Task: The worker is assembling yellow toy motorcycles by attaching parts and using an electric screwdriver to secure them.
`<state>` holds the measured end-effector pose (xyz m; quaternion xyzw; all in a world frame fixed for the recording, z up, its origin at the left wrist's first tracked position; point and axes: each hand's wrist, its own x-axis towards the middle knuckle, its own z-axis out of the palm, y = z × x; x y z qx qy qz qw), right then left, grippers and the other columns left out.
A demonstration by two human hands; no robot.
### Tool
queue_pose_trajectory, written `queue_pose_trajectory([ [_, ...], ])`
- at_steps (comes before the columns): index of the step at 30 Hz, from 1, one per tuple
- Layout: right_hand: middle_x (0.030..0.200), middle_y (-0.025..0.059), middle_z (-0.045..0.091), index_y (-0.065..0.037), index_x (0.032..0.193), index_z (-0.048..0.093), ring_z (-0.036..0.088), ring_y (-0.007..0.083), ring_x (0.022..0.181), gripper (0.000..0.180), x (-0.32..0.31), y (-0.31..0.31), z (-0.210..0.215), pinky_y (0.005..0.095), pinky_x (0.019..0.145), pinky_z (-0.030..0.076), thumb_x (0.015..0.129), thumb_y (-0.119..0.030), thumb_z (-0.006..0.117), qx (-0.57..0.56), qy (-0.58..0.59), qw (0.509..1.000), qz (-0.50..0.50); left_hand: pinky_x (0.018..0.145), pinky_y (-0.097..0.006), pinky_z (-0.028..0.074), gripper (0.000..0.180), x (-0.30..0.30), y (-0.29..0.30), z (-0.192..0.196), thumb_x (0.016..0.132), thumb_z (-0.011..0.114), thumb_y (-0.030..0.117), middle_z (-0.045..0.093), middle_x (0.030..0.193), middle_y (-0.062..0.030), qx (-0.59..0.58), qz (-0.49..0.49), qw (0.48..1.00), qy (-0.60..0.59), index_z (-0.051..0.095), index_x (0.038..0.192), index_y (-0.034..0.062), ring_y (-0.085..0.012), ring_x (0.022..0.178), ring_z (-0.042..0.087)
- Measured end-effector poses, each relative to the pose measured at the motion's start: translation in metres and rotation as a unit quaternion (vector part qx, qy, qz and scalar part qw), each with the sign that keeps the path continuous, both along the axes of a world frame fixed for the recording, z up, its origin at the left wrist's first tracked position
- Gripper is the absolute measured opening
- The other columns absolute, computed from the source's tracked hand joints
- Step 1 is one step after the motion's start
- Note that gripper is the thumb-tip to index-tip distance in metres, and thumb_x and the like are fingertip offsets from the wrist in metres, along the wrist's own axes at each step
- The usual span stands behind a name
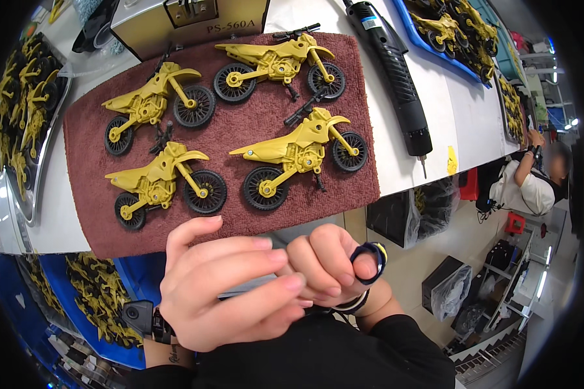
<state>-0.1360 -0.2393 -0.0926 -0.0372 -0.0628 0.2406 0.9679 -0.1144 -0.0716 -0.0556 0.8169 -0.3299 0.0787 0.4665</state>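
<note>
My left hand [224, 288] is held in front of the cloth's near edge with its fingers stretched out and apart. Beside it, my right hand [321, 262] is closed, fingers curled in; what it holds, if anything, is hidden. A dark blue band [370, 262] with a yellow edge circles the thumb of that hand. Beyond both hands, several yellow toy motorcycles with black wheels lie on a maroon cloth [233, 126]. The near left motorcycle [159, 181] is closest to my left hand, and the near right motorcycle [298, 155] lies beyond my right.
A black electric screwdriver [399, 84] lies right of the cloth. Behind stands a metal box [188, 29]. Trays of motorcycles sit at left [39, 175] and far right [444, 55]. Below the table, a blue bin [133, 272] holds yellow parts. Another person [529, 175] is at right.
</note>
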Motion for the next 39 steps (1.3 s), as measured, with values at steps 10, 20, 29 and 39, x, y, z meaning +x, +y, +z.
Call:
queue_pose_trajectory([
  [10,0.081,0.003,0.05,-0.008,0.08,0.048,0.048,0.014,0.077,0.028,-0.008,-0.012,0.01,0.0257,0.069,0.039,0.076,-0.025,0.07,-0.15,0.002,0.987,0.05,0.1,-0.043,0.034,0.03,-0.01,0.0,-0.009,0.083,0.056,0.044,0.055,0.12,0.0134,0.113,-0.076,0.978,-0.156,0.062,0.111,0.0346,-0.0165,0.115,0.049],
  [20,0.082,0.0054,0.05,-0.003,0.086,0.05,0.048,0.0147,0.077,0.026,-0.007,-0.014,0.01,0.0265,0.068,0.039,0.076,-0.019,0.068,-0.153,-0.047,0.986,0.051,0.099,-0.042,0.035,0.03,-0.011,-0.003,-0.013,0.084,0.054,0.044,0.051,0.125,0.0117,0.088,-0.061,0.982,-0.156,0.059,0.114,0.0391,-0.0172,0.114,0.049],
  [29,0.083,0.0063,0.051,-0.001,0.091,0.05,0.049,0.0151,0.079,0.029,-0.008,-0.012,0.009,0.0268,0.07,0.039,0.076,-0.018,0.068,-0.136,-0.078,0.987,0.029,0.097,-0.043,0.036,0.031,-0.008,0.002,-0.016,0.081,0.058,0.043,0.05,0.126,0.01,0.089,-0.078,0.976,-0.182,0.059,0.112,0.0421,-0.0191,0.113,0.051],
  [39,0.087,0.0047,0.051,-0.002,0.094,0.047,0.051,0.0133,0.082,0.036,-0.006,-0.015,0.014,0.0271,0.075,0.042,0.074,-0.017,0.073,-0.081,-0.009,0.992,0.096,0.094,-0.05,0.037,0.03,-0.006,0.002,-0.018,0.077,0.058,0.051,0.051,0.125,0.0033,0.034,-0.116,0.988,-0.096,0.061,0.107,0.0441,-0.0269,0.111,0.052],
])
